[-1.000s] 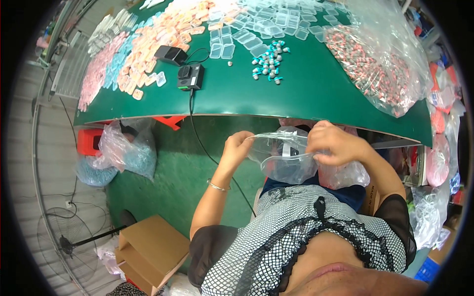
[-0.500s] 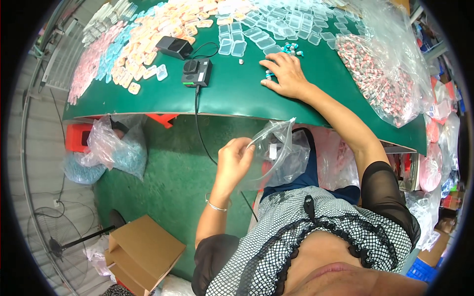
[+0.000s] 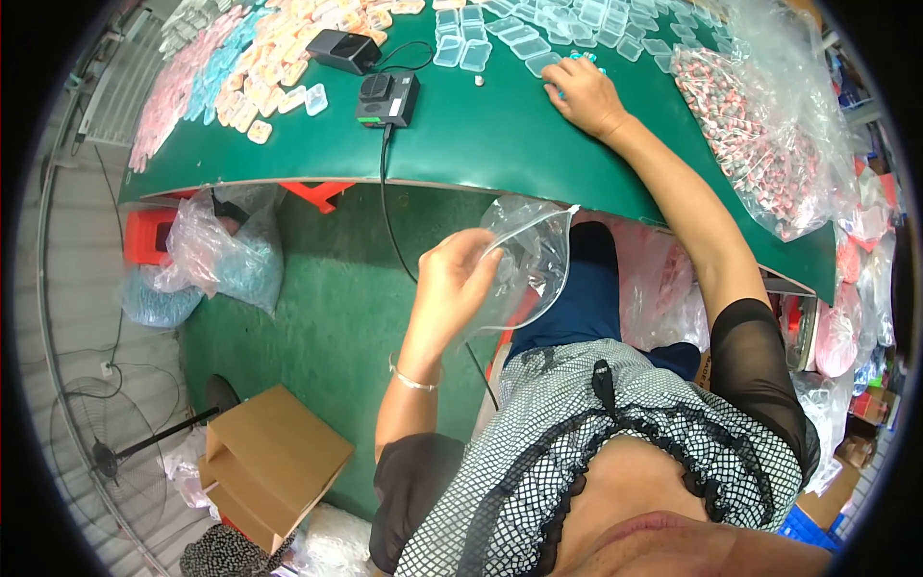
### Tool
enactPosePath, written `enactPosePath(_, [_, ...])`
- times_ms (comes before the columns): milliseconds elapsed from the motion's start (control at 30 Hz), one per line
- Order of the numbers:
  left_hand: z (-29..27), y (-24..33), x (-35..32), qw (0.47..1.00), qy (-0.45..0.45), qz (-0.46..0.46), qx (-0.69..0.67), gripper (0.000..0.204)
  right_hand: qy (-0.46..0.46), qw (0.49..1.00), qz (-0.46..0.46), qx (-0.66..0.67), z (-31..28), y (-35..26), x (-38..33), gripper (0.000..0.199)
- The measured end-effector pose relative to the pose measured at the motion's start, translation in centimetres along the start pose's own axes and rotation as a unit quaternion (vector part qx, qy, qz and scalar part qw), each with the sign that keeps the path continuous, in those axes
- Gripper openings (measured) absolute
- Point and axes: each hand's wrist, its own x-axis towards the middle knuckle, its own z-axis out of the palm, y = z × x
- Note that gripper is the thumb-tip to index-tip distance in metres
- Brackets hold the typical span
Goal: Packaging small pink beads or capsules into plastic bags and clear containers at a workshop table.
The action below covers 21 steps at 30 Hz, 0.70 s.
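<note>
My left hand (image 3: 460, 277) pinches the edge of a clear plastic zip bag (image 3: 538, 255) in front of the table edge; the bag's mouth gapes and I see nothing inside it. On the green table, my right hand (image 3: 588, 96) is closed over small blue-and-white pieces (image 3: 588, 58), its fingers curled down around them. A few pieces show past the knuckles; those under the palm are hidden. Just beyond lie clear lidded plastic boxes (image 3: 527, 43). One small white piece (image 3: 479, 81) sits alone to the left.
A black boxy device (image 3: 387, 100) with a cable and a dark block (image 3: 343, 51) stand mid-table. Orange, blue and pink pieces heap at the left. A large clear bag (image 3: 750, 144) of red-and-white pieces lies right. Cardboard box (image 3: 279, 452) and fan (image 3: 111, 457) are on the floor.
My right hand has moved farther onto the table, and its fingers have drawn together over the blue pieces. The bag in my left hand has swung wider at its mouth.
</note>
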Motion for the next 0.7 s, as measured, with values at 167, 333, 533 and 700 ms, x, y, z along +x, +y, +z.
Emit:
enactPosePath(167, [1.6,-1.0,1.1,1.000,-0.001,-0.022,-0.020,0.012,-0.008,0.997,-0.028,0.069,-0.6,1.3,0.0,0.020])
enactPosePath(333, [2.3,-1.7,1.4,0.998,-0.007,-0.058,-0.026,0.015,0.061,0.977,0.080,0.186,-2.0,-0.6,-1.3,0.012])
enactPosePath(533, [3.2,-2.1,1.2,0.988,-0.031,-0.079,-0.131,0.013,0.026,0.843,0.304,0.444,-3.6,-2.8,-2.5,0.011])
enactPosePath(700, [2.9,-1.0,1.4,0.978,-0.042,-0.105,-0.175,0.013,0.029,0.722,0.411,0.556,-4.8,-3.0,-2.9,0.013])
